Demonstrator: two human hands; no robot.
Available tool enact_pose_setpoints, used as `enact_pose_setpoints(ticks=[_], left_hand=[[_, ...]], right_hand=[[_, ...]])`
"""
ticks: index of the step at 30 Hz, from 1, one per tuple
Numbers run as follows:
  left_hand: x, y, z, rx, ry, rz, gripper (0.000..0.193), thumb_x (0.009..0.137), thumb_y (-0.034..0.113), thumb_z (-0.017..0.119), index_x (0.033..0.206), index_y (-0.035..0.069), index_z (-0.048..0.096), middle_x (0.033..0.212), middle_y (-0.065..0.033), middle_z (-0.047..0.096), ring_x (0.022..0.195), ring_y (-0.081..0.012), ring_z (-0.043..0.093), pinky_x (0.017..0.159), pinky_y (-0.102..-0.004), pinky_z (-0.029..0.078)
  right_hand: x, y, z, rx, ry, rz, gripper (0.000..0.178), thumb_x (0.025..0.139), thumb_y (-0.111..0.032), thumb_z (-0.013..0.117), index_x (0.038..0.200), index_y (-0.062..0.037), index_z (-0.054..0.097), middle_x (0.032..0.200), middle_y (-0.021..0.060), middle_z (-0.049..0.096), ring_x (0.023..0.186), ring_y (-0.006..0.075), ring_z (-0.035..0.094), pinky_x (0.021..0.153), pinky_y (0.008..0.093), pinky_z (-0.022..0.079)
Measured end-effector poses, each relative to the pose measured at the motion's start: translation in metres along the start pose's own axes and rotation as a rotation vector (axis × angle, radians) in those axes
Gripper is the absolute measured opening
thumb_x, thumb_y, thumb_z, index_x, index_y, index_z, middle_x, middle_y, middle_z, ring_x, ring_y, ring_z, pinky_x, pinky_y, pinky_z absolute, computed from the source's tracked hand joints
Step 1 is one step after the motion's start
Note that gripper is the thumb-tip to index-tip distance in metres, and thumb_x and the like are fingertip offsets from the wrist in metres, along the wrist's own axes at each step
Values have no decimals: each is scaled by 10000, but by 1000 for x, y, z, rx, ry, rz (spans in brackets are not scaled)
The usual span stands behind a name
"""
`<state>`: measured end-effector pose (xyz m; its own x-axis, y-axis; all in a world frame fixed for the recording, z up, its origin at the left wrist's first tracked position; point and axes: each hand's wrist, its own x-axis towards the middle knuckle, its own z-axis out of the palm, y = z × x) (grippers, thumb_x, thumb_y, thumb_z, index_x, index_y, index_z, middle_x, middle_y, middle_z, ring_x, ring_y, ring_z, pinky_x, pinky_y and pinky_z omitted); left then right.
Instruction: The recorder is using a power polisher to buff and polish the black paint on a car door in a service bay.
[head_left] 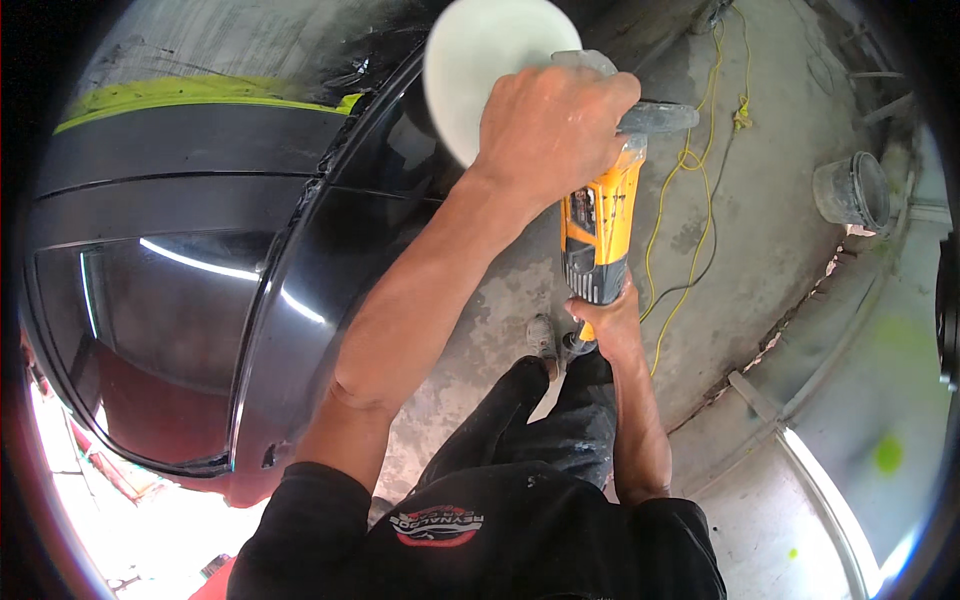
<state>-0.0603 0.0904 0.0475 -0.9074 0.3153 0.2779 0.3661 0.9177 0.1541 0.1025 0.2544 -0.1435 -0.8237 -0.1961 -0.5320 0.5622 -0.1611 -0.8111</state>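
A yellow and black power polisher (605,215) is held in both hands. My left hand (550,130) is closed over its front end, beside a dark side handle (658,118). At the rear end my right hand (618,318) wraps round the grip. The large round white pad (470,65) at the front faces the glossy black car body (330,240) on the left. Whether the pad touches the paint is hard to tell. My left hand hides part of the polisher's head.
Yellow-green tape (190,95) borders a dull, streaked area of the car. A yellow cord (708,190) trails over the concrete floor (780,240) on the right. A grey bucket (845,192) lies near the right wall, where a pale panel (870,400) stands.
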Motion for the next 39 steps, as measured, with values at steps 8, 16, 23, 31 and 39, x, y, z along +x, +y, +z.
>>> enact_pose_setpoints(ticks=[8,16,23,31,39], left_hand=[[-128,-1,-68,-34,97,-63,155,737,42,805,820,71,678,740,-102,639,658,-332,652,598,-448,502],[-230,-1,-107,36,81,-155,253,737,51,844,707,67,593,620,-67,510,513,-267,499,482,-400,368],[-191,-22,-91,-160,176,-129,185,696,64,844,785,62,682,644,-76,546,533,-253,538,489,-398,396],[-110,-46,-24,-286,416,-73,236,693,166,838,800,114,634,705,-63,621,611,-268,658,557,-386,513],[-191,-44,-61,-336,384,-130,238,670,173,855,853,69,746,683,-77,618,568,-262,626,525,-378,490]], right_hand=[[-74,36,37,-216,-143,-131,766,688,-52,896,1349,10,515,1218,152,688,1155,221,662,1012,367,521],[-129,63,63,-370,-286,-65,790,727,-87,928,1371,5,478,1246,141,694,1158,231,683,1020,367,535],[-102,24,53,-448,-111,-117,724,742,-181,944,1306,8,530,1135,136,734,1022,193,708,915,361,568],[-51,-22,7,-570,62,-119,800,683,-47,906,1374,42,513,1206,164,683,1106,256,670,990,391,528],[-109,15,22,-721,83,-187,833,685,-46,898,1396,41,472,1167,160,695,1065,253,679,980,393,537]])
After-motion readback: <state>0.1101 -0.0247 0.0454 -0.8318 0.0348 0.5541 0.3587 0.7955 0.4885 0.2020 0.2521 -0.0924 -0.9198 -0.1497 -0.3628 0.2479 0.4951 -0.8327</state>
